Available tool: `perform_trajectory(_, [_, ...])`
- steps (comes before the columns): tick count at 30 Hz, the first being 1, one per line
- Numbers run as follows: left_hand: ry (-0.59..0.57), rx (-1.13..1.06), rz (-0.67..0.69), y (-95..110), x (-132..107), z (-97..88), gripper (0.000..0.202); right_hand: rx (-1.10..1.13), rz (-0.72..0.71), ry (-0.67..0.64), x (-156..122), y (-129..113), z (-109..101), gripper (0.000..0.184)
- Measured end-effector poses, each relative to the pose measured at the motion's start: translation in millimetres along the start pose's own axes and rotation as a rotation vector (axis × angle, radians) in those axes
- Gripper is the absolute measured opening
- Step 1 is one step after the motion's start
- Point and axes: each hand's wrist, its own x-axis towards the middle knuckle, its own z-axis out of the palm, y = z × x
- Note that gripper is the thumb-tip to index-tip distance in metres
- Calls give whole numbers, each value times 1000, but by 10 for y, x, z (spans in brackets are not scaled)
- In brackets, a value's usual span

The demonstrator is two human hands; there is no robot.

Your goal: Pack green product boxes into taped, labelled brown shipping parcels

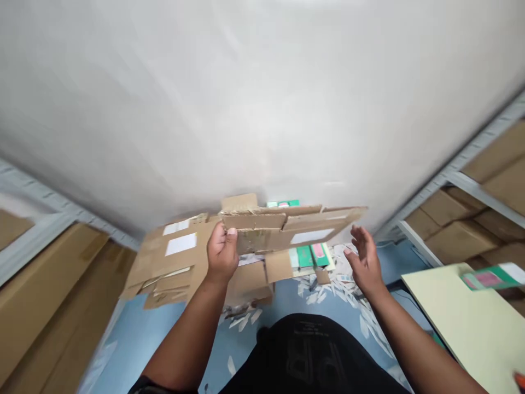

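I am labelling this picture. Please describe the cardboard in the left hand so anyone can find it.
Under the white wall, on the blue floor, lies a cardboard pile. The left hand holds one flat box above it, the only piece lifted off the floor.

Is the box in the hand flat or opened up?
Flat. The cardboard box is squashed thin in the left hand; the right hand is open nearby.

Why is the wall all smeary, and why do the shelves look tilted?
In the head view, the white wall and the shelves are streaked with motion blur, probably from a quick head turn; in the head view, the left hand gripping the flattened cardboard and the open right hand look sharper; the shelves also slant inward, likely lens distortion; the light is soft, with no glare.
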Motion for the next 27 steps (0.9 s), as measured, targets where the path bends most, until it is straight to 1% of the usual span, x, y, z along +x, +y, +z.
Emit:
perform_trajectory(1, [-83,-29,-25,-12,-71,310,32,33,-20,40,11,21,-197,77])
perform_trajectory(3, [-225,-51,-43,-34,-231,935,31,37,-19,142,-5,115,-655,77])
perform_trajectory(5, [-342,-53,-37,-53,-402,1544,31,-42,16,310,-65,266,-1178,78])
perform_trajectory(7, [-437,-79,-40,-75,-575,2124,32,-163,91,498,-149,444,-1727,80])
perform_trajectory(8, [-478,-104,-48,-89,-662,2401,34,-197,140,565,-194,534,-1997,80])
perform_trajectory(9, [-519,-128,-59,-107,-748,2668,35,-197,186,608,-238,619,-2254,78])
perform_trajectory(11, [-609,-157,-88,-158,-917,3171,37,-109,253,659,-325,776,-2721,73])
perform_trajectory(14, [-774,-160,-131,-279,-1140,3851,39,16,322,781,-461,978,-3272,56])
perform_trajectory(16, [-873,-154,-150,-388,-1261,4268,38,8,380,885,-563,1101,-3537,45])
perform_trajectory(17, [-912,-151,-155,-449,-1312,4469,37,-8,407,922,-617,1160,-3641,42])
perform_trajectory(20, [-1009,-169,-141,-650,-1450,5062,36,-47,458,977,-769,1327,-3849,43])
perform_trajectory(23, [-1104,-259,-145,-861,-1587,5639,38,-75,473,1014,-865,1466,-3933,46])
perform_trajectory(27, [-1216,-417,-222,-1122,-1775,6359,42,-147,473,1077,-856,1591,-3916,48])
